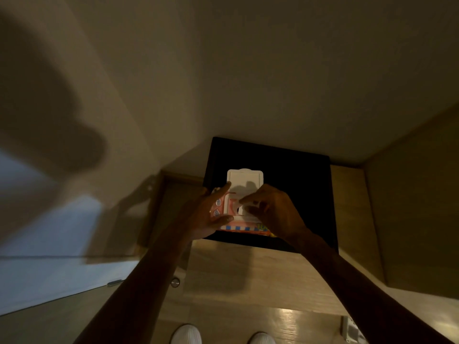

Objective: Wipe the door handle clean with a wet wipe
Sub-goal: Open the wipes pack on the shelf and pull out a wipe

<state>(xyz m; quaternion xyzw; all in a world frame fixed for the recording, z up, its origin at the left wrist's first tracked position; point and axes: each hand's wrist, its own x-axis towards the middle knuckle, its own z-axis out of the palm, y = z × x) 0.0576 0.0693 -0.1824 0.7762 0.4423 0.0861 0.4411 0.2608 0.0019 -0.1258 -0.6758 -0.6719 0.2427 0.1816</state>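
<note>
A pink wet-wipe pack (231, 216) lies on a black stool (298, 175) against the wall. Its white lid (244, 178) is flipped up and open. My left hand (211, 212) grips the pack's left side and holds it steady. My right hand (270, 209) is over the opening, thumb and fingers pinched on a white wipe (244, 209) at the slot. A silver door handle (114, 283) and a round metal knob (175, 282) show low on the left, partly behind my left forearm.
A pale door panel (49, 244) runs along the left, blurred. Wooden floor (248, 281) lies below the stool, with my two white shoes (186, 335) at the bottom edge. A beige cabinet side (409, 219) stands to the right. A white wall socket (351, 328) sits bottom right.
</note>
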